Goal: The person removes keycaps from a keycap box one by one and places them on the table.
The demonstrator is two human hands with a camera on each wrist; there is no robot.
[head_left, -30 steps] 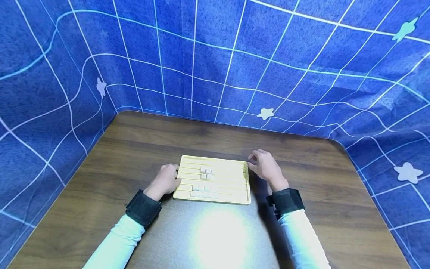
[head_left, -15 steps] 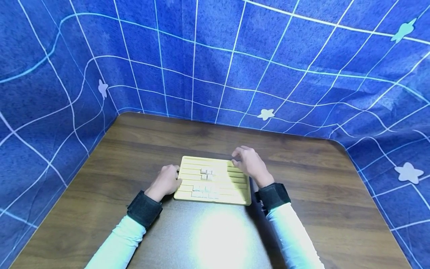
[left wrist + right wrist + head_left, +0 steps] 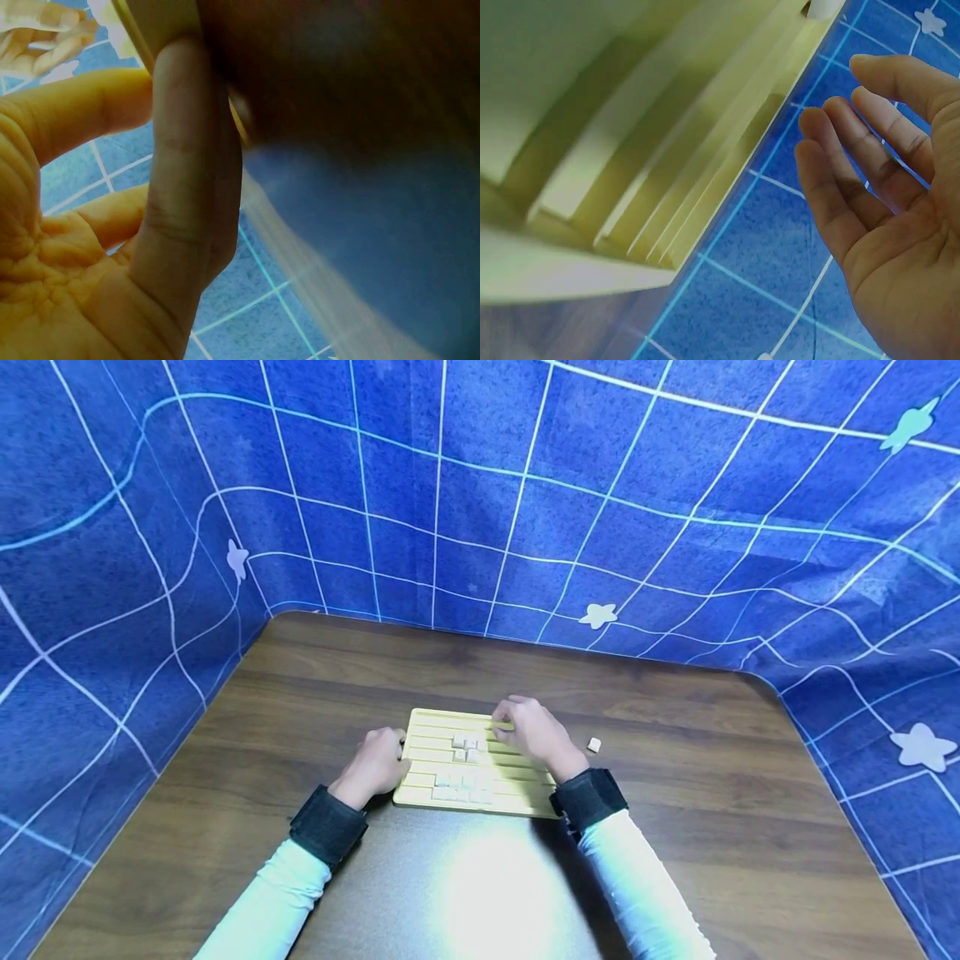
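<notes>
Blue covered the backdrop (image 3: 480, 485), crossed by pale lines and stars. Before it stood the brown table (image 3: 750, 793), wood-grained. The yellow ridged tray (image 3: 517, 783) lay on it, between both arms. The left hand (image 3: 372, 762) gripped the tray's left edge, thumb and fingers closed on it. The right hand (image 3: 536, 733) hung over the tray's far right part, its fingers loosely bent, thumb apart, holding nothing. White tiles (image 3: 466, 749) sat in the tray's rows in two clusters. One single tile (image 3: 594, 745) lay on the table, right of the tray.
</notes>
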